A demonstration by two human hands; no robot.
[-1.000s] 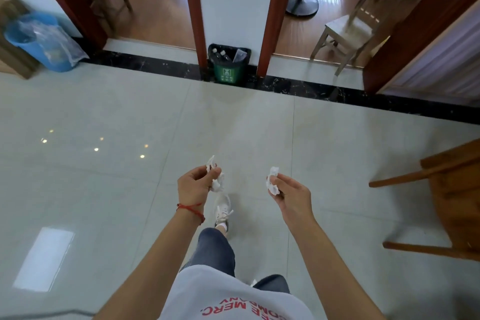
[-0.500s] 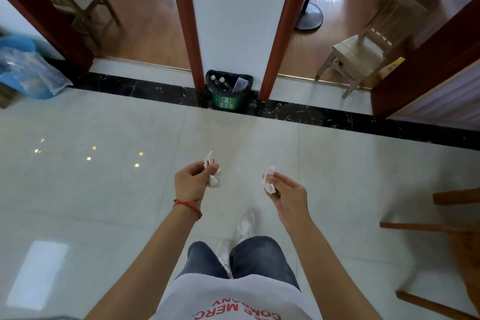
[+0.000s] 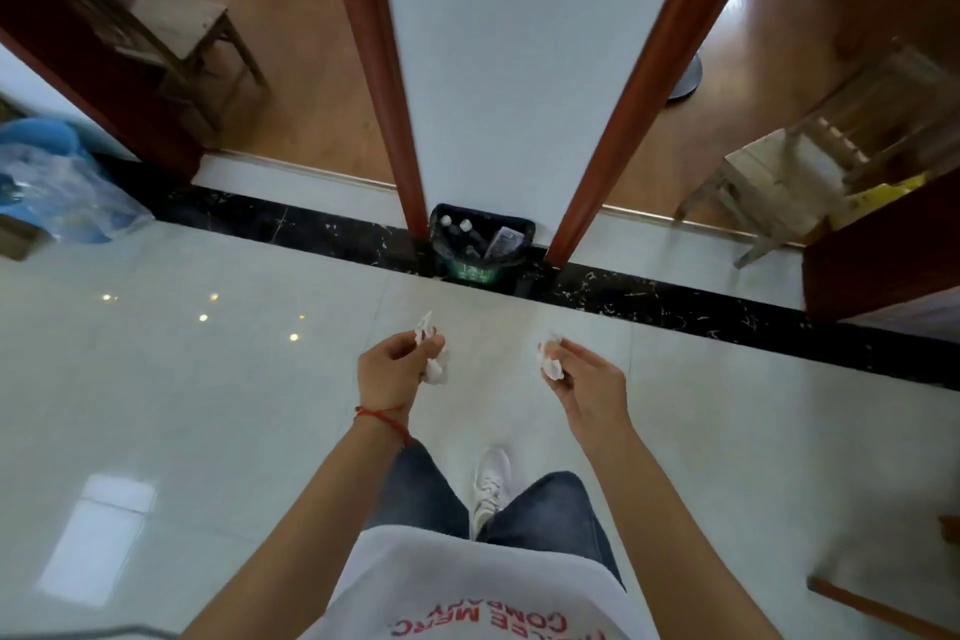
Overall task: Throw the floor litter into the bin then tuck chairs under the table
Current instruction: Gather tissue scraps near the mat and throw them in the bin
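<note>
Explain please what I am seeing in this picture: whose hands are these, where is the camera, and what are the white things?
No machine is here: a person wears a camera on the head, looking forward and down. The left hand grips a crumpled white paper; the right hand pinches another paper scrap in its fingers. Ahead, against the white wall between two doorways, stands a small green bin holding bottles. The pale tiled floor reflects lights. Wooden chairs stand in the rooms beyond.
</note>
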